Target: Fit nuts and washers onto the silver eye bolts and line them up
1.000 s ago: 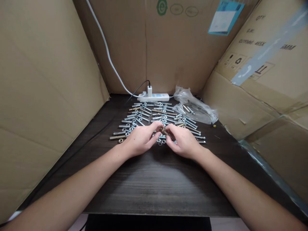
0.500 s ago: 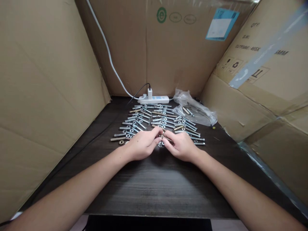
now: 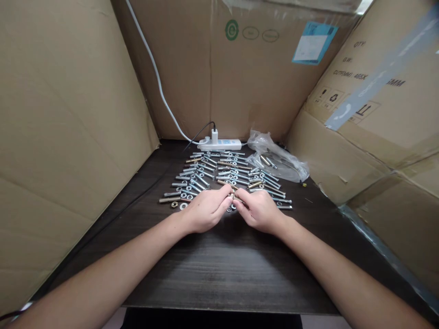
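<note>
Both hands meet over the near middle of the laid-out hardware. My left hand (image 3: 207,210) is closed, thumb and fingertips pinching a small brass-coloured nut (image 3: 232,195); the fingers partly hide it. Touching it from the other side, my right hand (image 3: 259,208) is closed on a brass-coloured bolt (image 3: 239,199), most of which is covered by the fingers. Just below the fingertips lies a small ring washer (image 3: 228,209). By my left wrist are a loose brass nut (image 3: 174,204), a flat washer (image 3: 183,206) and a long brass-coloured sleeve (image 3: 168,200).
Rows of bolts, sleeves, nuts and washers (image 3: 235,172) spread across the dark table (image 3: 219,274). Behind them lie a white power strip (image 3: 224,145) and a clear plastic bag (image 3: 283,160) with a few metal parts. Cardboard walls (image 3: 181,68) stand around; a black cable (image 3: 137,196) crosses at left.
The fingertips have shifted slightly around the small brass pieces, and my left fingers now lie straighter. The whole view has tilted a little, with everything sitting slightly lower.
</note>
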Demonstrator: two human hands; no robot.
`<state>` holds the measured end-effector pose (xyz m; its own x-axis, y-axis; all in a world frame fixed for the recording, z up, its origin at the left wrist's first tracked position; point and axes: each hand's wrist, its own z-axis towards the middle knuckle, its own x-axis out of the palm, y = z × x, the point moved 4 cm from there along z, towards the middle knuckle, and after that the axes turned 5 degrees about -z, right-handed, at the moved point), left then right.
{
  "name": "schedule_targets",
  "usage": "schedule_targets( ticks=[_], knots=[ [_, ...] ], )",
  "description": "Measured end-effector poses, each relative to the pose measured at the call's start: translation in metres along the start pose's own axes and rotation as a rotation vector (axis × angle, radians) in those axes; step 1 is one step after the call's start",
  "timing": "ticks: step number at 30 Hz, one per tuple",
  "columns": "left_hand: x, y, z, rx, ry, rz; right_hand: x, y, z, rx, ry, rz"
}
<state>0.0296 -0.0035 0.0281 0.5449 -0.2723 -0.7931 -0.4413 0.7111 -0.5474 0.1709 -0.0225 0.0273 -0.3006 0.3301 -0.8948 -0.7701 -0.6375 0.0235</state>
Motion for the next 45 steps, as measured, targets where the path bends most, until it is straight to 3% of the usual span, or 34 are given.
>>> schedule_targets(
  ticks=[8,17,20,23,25,28,31,37,42,45],
  knots=[
    [-0.001,0.001,0.001,-0.002,-0.051,-0.066,-0.001,0.004,0.001,-0.029,-0.043,-0.071],
    [-0.004,0.003,0.002,-0.048,-0.056,-0.086,-0.006,-0.008,0.004,0.055,0.064,0.053],
    [-0.006,0.003,0.002,-0.061,-0.078,-0.077,-0.013,-0.045,0.002,0.276,0.041,0.011],
    [-0.005,0.002,0.002,-0.052,-0.051,-0.064,-0.019,-0.107,-0.009,0.621,0.026,-0.173],
    [-0.004,0.001,0.001,-0.035,-0.028,-0.057,-0.017,-0.148,-0.019,0.795,0.085,-0.262],
    [-0.005,0.0,0.001,-0.009,-0.01,-0.051,-0.008,-0.194,-0.032,0.944,0.207,-0.321],
    [-0.006,-0.001,0.001,0.006,0.02,-0.045,0.003,-0.216,-0.034,0.963,0.236,-0.321],
    [-0.007,-0.001,0.0,0.009,0.044,-0.04,0.014,-0.229,-0.03,0.975,0.234,-0.327],
    [-0.005,0.0,0.0,0.02,0.056,-0.027,0.012,-0.228,-0.024,0.927,0.21,-0.349],
    [-0.005,-0.001,0.0,0.018,0.047,-0.026,0.01,-0.216,-0.008,0.772,0.131,-0.368]
  ],
)
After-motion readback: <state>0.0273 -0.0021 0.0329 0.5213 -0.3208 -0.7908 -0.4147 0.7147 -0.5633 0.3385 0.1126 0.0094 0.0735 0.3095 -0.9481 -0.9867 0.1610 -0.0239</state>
